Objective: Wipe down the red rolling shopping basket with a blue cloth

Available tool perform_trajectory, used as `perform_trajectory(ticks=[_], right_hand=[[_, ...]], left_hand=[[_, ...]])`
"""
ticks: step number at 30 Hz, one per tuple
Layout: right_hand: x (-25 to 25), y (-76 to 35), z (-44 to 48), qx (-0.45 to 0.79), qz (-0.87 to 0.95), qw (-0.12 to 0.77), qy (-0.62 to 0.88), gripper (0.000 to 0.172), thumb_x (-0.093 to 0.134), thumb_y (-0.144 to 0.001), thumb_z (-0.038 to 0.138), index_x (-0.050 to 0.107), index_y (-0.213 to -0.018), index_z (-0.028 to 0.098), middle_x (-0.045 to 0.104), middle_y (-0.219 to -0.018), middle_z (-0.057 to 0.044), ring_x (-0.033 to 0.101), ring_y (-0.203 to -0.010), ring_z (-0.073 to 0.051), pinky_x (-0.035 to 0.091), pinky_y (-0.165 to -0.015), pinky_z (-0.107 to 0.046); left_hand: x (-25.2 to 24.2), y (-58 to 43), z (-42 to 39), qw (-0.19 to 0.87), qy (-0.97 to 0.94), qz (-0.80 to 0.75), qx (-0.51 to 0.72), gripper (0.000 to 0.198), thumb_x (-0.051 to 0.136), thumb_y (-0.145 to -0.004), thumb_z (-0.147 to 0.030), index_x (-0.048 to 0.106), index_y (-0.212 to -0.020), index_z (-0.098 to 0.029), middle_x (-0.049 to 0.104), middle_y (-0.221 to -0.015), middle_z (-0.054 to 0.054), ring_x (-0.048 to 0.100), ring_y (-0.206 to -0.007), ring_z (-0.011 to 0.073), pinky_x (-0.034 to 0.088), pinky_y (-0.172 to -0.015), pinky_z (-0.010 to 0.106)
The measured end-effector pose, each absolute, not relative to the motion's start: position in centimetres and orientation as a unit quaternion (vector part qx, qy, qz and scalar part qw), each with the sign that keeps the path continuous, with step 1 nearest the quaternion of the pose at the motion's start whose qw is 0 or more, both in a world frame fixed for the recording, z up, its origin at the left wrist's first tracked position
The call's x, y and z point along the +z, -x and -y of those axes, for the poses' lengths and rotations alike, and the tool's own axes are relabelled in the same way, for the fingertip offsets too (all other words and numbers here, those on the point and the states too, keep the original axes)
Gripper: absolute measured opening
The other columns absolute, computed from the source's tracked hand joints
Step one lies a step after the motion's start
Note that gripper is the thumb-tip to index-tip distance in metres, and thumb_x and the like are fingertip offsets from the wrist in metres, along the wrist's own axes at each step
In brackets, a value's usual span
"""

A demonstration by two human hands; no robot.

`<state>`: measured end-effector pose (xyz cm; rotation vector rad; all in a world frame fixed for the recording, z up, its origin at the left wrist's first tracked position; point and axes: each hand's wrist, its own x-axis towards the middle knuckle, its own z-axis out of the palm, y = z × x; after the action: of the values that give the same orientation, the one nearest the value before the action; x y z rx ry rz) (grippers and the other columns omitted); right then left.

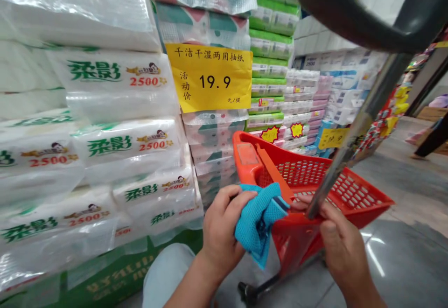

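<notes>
Left hand (222,226) bunches the blue mesh cloth (259,219) against the red basket (364,196) rim; right hand (341,247) curls around the handle pole (353,130) base. Cloth likely light, limp (grip gathered folds, not edges).

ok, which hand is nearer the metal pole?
Right. The right hand holds the pole at its lower end; the left hand is off to its left, holding the cloth.

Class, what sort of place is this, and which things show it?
Most likely a supermarket aisle: stacked tissue packs, a yellow price tag reading 19.9, and a red shopping basket.
</notes>
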<state>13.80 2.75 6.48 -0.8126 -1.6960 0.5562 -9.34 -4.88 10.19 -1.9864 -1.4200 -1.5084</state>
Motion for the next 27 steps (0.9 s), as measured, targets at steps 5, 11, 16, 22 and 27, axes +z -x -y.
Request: perform_trajectory(ticks=[5,11,16,22,27], right_hand=[[7.9,-12.2,-2.0,0.242,0.624,0.579,0.466,0.049,0.066,-0.082,0.067,0.070,-0.084,0.019,0.072,-0.073,-0.005,0.069,-0.064,-0.020,0.054,-0.057,-0.026],[9.1,-12.9,-1.9,0.185,0.599,0.625,0.465,0.053,0.063,-0.087,0.062,0.057,-0.057,0.019,0.056,-0.051,0.000,0.053,-0.048,-0.012,0.043,-0.048,-0.022],[8.9,-14.3,-1.4,0.197,0.608,0.629,0.442,0.049,0.063,-0.090,0.055,0.057,-0.056,0.020,0.058,-0.053,0.000,0.055,-0.052,-0.012,0.044,-0.053,-0.022],[9.6,-14.5,-0.1,0.245,0.569,0.641,0.454,0.051,0.063,-0.088,0.059,0.054,-0.056,0.020,0.054,-0.055,0.002,0.050,-0.054,-0.012,0.041,-0.056,-0.024],[10.1,-14.7,0.4,0.277,0.558,0.636,0.456,0.051,0.062,-0.089,0.059,0.052,-0.057,0.021,0.051,-0.055,0.003,0.046,-0.054,-0.012,0.039,-0.057,-0.025]], left_hand=[[10.1,8.3,4.2,0.148,0.675,0.489,-0.533,0.032,0.051,-0.095,-0.024,0.061,-0.126,-0.024,0.058,-0.114,0.007,0.061,-0.103,0.0179,0.055,-0.087,0.031],[10.2,7.5,4.7,0.204,0.739,0.440,-0.468,0.036,0.058,-0.093,-0.027,0.061,-0.130,-0.025,0.058,-0.119,0.008,0.061,-0.102,0.0194,0.055,-0.086,0.032],[12.0,11.6,0.9,0.183,0.594,0.642,-0.450,0.050,0.049,-0.078,-0.008,0.066,-0.123,-0.021,0.061,-0.113,0.009,0.062,-0.106,0.0262,0.055,-0.091,0.041],[13.7,13.3,0.2,0.203,0.614,0.624,-0.440,0.061,0.044,-0.072,-0.007,0.062,-0.130,-0.015,0.061,-0.138,0.011,0.052,-0.134,0.0275,0.038,-0.119,0.047],[16.7,14.3,3.2,0.036,0.609,0.601,-0.516,0.052,0.050,-0.078,-0.019,0.064,-0.128,-0.021,0.071,-0.125,0.005,0.065,-0.119,0.0247,0.053,-0.106,0.042]])
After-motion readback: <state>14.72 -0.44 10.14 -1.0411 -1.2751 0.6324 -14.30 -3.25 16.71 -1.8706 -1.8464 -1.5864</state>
